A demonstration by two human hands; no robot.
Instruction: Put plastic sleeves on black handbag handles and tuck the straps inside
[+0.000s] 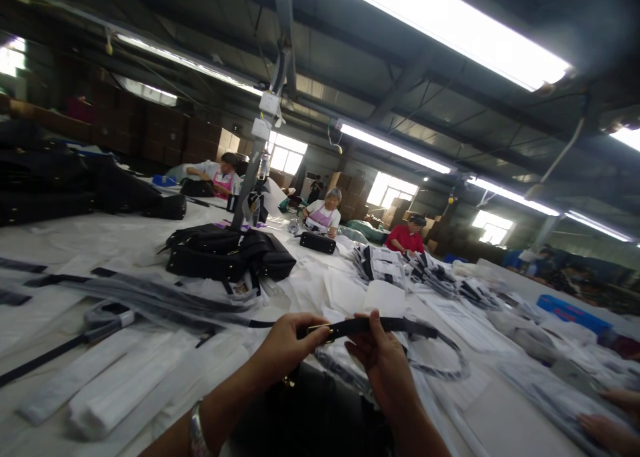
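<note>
Presently, my left hand (295,340) and right hand (384,360) pinch a black buckle strap (353,326): bare between, three-o'clock loop (450,375) apparently still film-wrapped.

Strap (397,325) partly hidden by fingers (379,332), bag (305,410) cropped below, co-worker's hand (606,431) cropped right

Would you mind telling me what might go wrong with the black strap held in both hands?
The gold-coloured buckle at the left hand might scratch the black strap. The plastic-wrapped loop beyond the right hand could snag. The bracelet might scuff the black bag below.
</note>
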